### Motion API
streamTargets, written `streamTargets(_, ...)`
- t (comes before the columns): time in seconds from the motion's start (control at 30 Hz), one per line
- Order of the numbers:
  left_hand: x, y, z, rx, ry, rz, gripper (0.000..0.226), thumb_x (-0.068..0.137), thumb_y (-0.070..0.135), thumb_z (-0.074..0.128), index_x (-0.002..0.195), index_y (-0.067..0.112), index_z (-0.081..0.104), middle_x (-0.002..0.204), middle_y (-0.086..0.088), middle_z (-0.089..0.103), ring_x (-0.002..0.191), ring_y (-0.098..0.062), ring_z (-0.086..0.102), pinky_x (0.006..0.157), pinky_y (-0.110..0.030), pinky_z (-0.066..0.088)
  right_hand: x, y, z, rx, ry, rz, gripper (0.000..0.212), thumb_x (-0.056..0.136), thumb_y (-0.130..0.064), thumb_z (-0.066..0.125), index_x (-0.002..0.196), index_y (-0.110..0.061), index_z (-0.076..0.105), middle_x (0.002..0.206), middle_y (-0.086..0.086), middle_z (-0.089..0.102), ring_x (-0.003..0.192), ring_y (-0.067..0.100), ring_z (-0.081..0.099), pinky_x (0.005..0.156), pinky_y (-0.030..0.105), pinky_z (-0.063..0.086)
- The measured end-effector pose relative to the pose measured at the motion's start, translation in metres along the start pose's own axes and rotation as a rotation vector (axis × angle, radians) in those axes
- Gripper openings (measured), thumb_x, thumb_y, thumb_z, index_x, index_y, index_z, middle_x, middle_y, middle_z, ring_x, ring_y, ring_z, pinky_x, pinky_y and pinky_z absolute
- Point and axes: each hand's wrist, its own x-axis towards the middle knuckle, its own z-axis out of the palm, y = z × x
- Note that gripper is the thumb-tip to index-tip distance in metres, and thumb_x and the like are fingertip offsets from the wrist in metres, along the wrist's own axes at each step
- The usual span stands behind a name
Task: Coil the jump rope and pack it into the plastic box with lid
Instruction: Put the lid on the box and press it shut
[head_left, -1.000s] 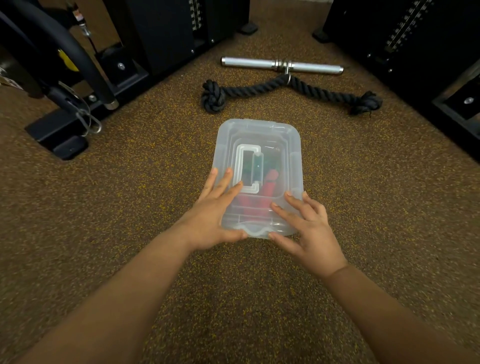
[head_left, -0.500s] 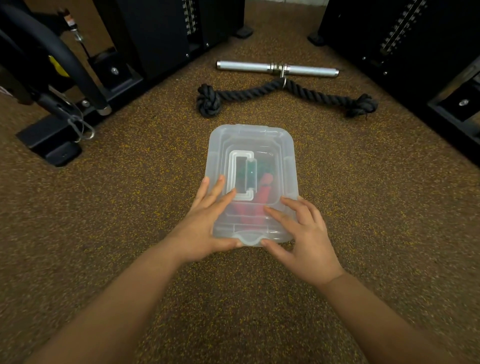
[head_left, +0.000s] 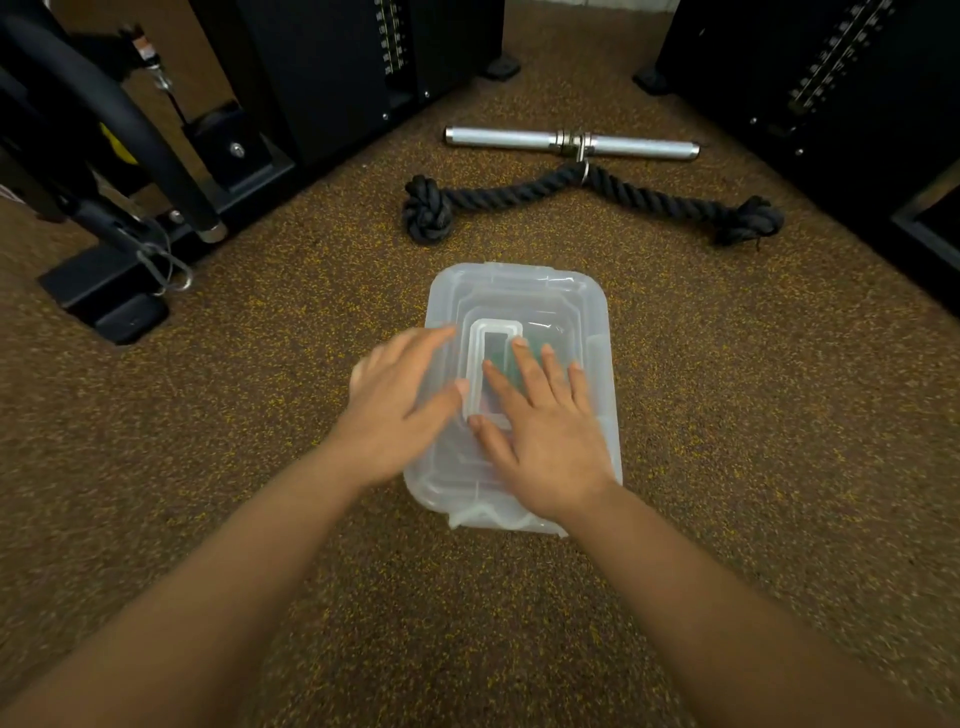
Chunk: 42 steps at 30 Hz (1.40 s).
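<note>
- Now both our hands lie flat on the lid (head_left: 524, 301) of the box (head_left: 605, 415), which sits on the floor (head_left: 753, 441) in front of us.
- Our left hand (head_left: 397, 410) is blurred; its fingers look spread and loose, palm down over the lid's left side, gripping nothing.
- Our right hand (head_left: 540, 431) rests palm down on the lid, fingers apart and straight, reaching over the moulded handle (head_left: 493, 332) in the middle.
- We make out the jump rope only as dim green and reddish patches through the cloudy plastic under our right fingers, so it seems to be inside; how neatly it is coiled we cannot tell.
- By our judgement the packing is nearly done, and what remains is pressing the lid home all round.
- The near edge of the lid looks wavy, and we cannot tell if it has caught there; pressing only in the middle could leave that edge riding up.
- A loop of rope pinched under the rim would keep the lid from seating, and a hard push might then bow the thin plastic.
- Uneven pressure, with one hand heavier, could tip or skid the light box.
- Beyond the box lie a black rope (head_left: 587, 192) and a metal bar (head_left: 571, 143), well apart from our hands.
</note>
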Motion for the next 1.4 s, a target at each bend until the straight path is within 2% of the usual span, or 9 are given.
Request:
streamTargets(0.2, 0.112, -0.011, 0.008, 0.136, -0.002, -0.098, 0.048, 0.098, 0.031, 0.037, 0.144, 0.016, 0.035, 0.151, -0.007, 0.034, 0.139, -0.025, 0.03, 0.111, -0.036, 0.019, -0.003, 0.0, -0.001, -0.001, -0.009, -0.005, 0.065, 0.093, -0.06, 0.018, 0.15, -0.029, 0.022, 0.162, 0.003, 0.0, 0.149, 0.025, 0.001, 0.117, 0.043, -0.011)
streamTargets(0.37, 0.167, -0.003, 0.015, 0.004, -0.143, -0.306, 0.048, 0.1, 0.038, 0.031, 0.129, 0.008, 0.053, 0.139, -0.02, 0.05, 0.126, -0.033, 0.047, 0.102, -0.036, 0.036, -0.002, -0.001, -0.003, 0.024, -0.021, 0.007, 0.064, 0.093, -0.06, 0.02, 0.149, -0.028, 0.025, 0.162, 0.003, 0.001, 0.149, 0.025, 0.001, 0.116, 0.047, -0.007)
streamTargets(0.47, 0.189, -0.001, 0.015, 0.007, -0.17, -0.469, 0.063, 0.097, 0.048, 0.031, 0.138, 0.002, 0.042, 0.147, -0.022, 0.039, 0.133, -0.036, 0.039, 0.106, -0.038, 0.031, -0.001, -0.001, -0.002, 0.032, -0.012, 0.01, 0.065, 0.094, -0.061, 0.017, 0.148, -0.027, 0.029, 0.161, 0.005, 0.005, 0.148, 0.027, 0.006, 0.115, 0.048, -0.005)
streamTargets(0.63, 0.207, -0.013, 0.018, -0.303, -0.368, -0.622, 0.087, 0.058, 0.079, 0.056, 0.129, 0.029, 0.055, 0.142, -0.011, 0.049, 0.125, -0.033, 0.05, 0.106, -0.048, 0.036, 0.0, -0.002, -0.001, 0.016, -0.004, 0.022, 0.063, 0.094, -0.06, 0.021, 0.145, -0.026, 0.035, 0.161, 0.007, 0.012, 0.147, 0.028, 0.013, 0.114, 0.049, -0.001)
streamTargets(0.73, 0.211, -0.032, 0.03, -0.444, -0.348, -0.617, 0.096, 0.03, 0.076, 0.075, 0.113, 0.029, 0.065, 0.122, -0.008, 0.065, 0.105, -0.03, 0.064, 0.096, -0.048, 0.047, 0.0, -0.002, -0.001, 0.015, 0.003, 0.025, 0.062, 0.094, -0.059, 0.025, 0.145, -0.026, 0.034, 0.161, 0.007, 0.012, 0.147, 0.029, 0.011, 0.114, 0.049, -0.002)
streamTargets(0.87, 0.197, -0.019, 0.026, -0.537, -0.121, -0.492, 0.066, 0.058, 0.049, 0.082, 0.113, 0.016, 0.068, 0.108, -0.005, 0.07, 0.097, -0.021, 0.066, 0.091, -0.033, 0.05, 0.0, -0.002, -0.001, 0.005, 0.001, 0.02, 0.062, 0.094, -0.058, 0.026, 0.146, -0.025, 0.033, 0.161, 0.007, 0.011, 0.148, 0.028, 0.01, 0.114, 0.05, -0.002)
streamTargets(1.0, 0.186, -0.014, 0.027, -0.555, -0.083, -0.341, 0.033, 0.065, 0.044, 0.08, 0.095, 0.029, 0.073, 0.1, 0.004, 0.07, 0.098, -0.017, 0.065, 0.091, -0.033, 0.05, 0.0, -0.002, 0.0, 0.001, -0.005, 0.017, 0.063, 0.094, -0.058, 0.024, 0.147, -0.025, 0.032, 0.161, 0.007, 0.009, 0.148, 0.028, 0.007, 0.114, 0.05, -0.003)
streamTargets(1.17, 0.183, -0.013, 0.025, -0.361, -0.133, -0.212, 0.067, 0.057, 0.046, 0.085, 0.119, 0.028, 0.065, 0.115, 0.008, 0.056, 0.106, -0.011, 0.056, 0.097, -0.03, 0.045, 0.001, -0.004, 0.001, -0.015, -0.002, 0.03, 0.061, 0.095, -0.057, 0.022, 0.146, -0.025, 0.035, 0.16, 0.008, 0.013, 0.147, 0.029, 0.011, 0.113, 0.051, -0.001)
streamTargets(1.4, 0.181, -0.011, 0.028, -0.278, -0.067, -0.093, 0.06, 0.066, 0.038, 0.081, 0.121, 0.02, 0.064, 0.111, 0.009, 0.05, 0.107, -0.01, 0.051, 0.098, -0.024, 0.039, 0.002, -0.01, 0.004, -0.033, 0.023, 0.088, 0.055, 0.096, -0.05, 0.025, 0.143, -0.025, 0.039, 0.159, 0.008, 0.02, 0.146, 0.029, 0.017, 0.112, 0.051, 0.003)
